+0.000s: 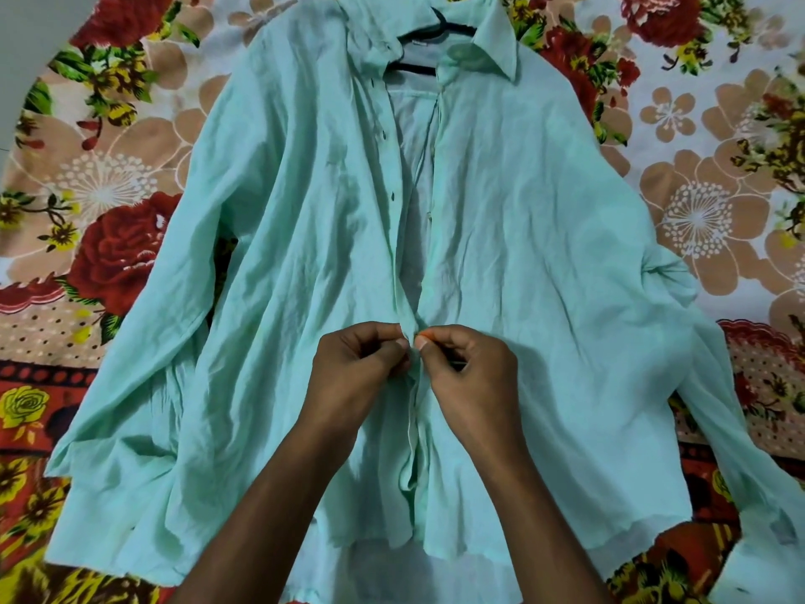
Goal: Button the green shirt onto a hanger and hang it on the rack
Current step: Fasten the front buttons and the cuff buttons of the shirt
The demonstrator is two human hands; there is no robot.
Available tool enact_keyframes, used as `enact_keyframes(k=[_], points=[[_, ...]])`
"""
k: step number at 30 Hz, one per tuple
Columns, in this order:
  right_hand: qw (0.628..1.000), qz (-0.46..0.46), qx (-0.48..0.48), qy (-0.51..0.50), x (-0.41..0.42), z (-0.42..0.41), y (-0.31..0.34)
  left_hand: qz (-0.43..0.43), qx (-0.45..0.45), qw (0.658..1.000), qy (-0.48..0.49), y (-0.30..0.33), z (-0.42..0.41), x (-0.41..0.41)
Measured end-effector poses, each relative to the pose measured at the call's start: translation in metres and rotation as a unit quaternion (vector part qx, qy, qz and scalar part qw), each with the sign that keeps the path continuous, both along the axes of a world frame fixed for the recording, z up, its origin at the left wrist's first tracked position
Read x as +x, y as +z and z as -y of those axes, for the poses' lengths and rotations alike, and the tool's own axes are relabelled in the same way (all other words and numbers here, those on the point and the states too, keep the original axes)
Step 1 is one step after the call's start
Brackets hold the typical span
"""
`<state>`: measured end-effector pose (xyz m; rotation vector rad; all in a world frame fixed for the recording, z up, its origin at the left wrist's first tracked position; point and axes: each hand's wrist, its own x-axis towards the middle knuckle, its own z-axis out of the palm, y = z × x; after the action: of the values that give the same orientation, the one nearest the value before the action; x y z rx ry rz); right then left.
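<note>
Pale green shirt (501,263) spread flat on your floral bedspread (109,167), black hanger (424,50) inside its collar, your left hand (361,368) and right hand (470,368) pinching the placket edges together, no readable label.

Your green shirt (305,255) lies front-up on a floral bedsheet (109,176), sleeves spread to both sides. A dark hanger (418,67) shows inside the open collar. Your left hand (361,364) and right hand (466,368) meet at the placket low on the front, each pinching an edge of the cloth, fingertips touching. Above your hands the front gapes open; below them it lies closed.
</note>
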<state>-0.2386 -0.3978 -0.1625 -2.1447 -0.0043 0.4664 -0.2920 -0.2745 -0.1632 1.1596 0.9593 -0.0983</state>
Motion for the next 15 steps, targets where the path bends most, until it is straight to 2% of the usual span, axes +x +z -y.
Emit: enact_keyframes(k=[4, 9, 12, 15], points=[[0.999, 0.004, 0.026, 0.028, -0.0011, 0.0025, 0.0034, 0.019, 0.043, 0.999, -0.02, 0.0021, -0.0021, 0.0033], [0.999, -0.013, 0.027, 0.017, -0.0006, 0.0065, 0.0037, 0.017, 0.088, 0.995, -0.038, -0.002, 0.0028, 0.0023], [0.999, -0.029, 0.017, 0.009, 0.0018, 0.005, 0.0021, 0.029, 0.082, 0.996, -0.026, -0.0009, 0.0046, 0.0013], [0.999, -0.01, -0.023, 0.025, 0.0046, 0.0023, -0.0007, 0.018, 0.03, 0.999, 0.013, -0.0009, 0.0036, 0.0008]])
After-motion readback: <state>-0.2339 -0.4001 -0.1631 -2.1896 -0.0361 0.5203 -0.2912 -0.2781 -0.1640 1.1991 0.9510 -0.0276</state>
